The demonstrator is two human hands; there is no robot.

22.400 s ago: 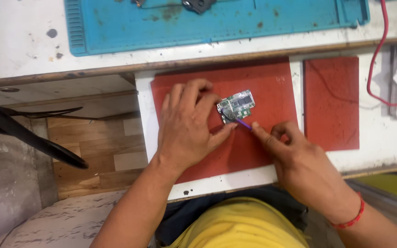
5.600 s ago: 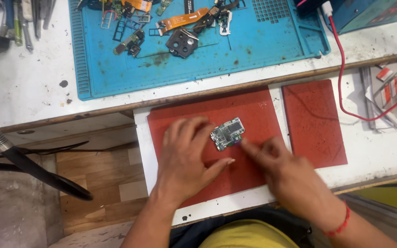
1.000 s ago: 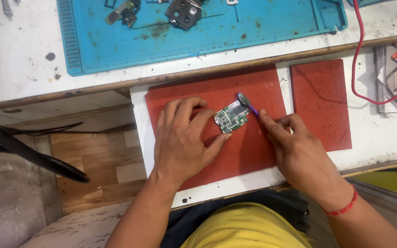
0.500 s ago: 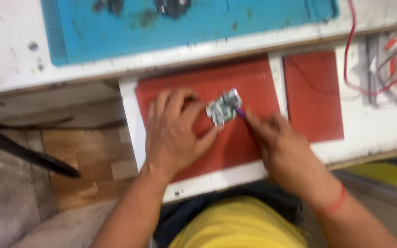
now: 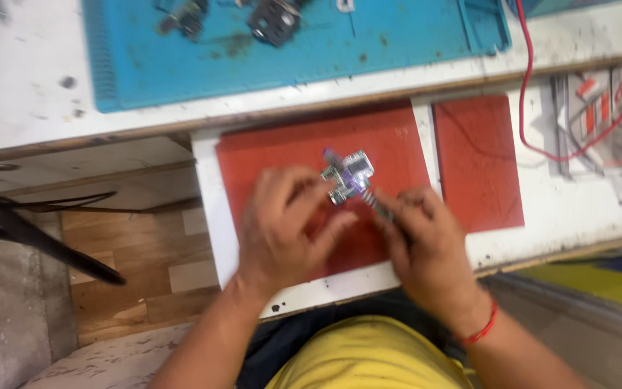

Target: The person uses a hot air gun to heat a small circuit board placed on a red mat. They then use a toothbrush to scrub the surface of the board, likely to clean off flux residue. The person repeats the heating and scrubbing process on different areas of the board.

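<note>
A small green circuit board lies on a red mat set on a white pull-out shelf. My left hand rests flat on the mat, fingers against the board's left edge, holding it down. My right hand grips a thin tool with a purple tip that lies across the board. The view is motion-blurred, so the tool's exact contact point is unclear.
A second red mat lies right of the first. A blue work mat with dismantled phone parts lies at the back of the white bench. A red wire trails at the right. Wooden floor and a dark cable are at the left.
The camera view has shifted and blurred. My right hand's tool tip has moved from the board's upper right edge to lie across the board. My left hand stays on the board.
</note>
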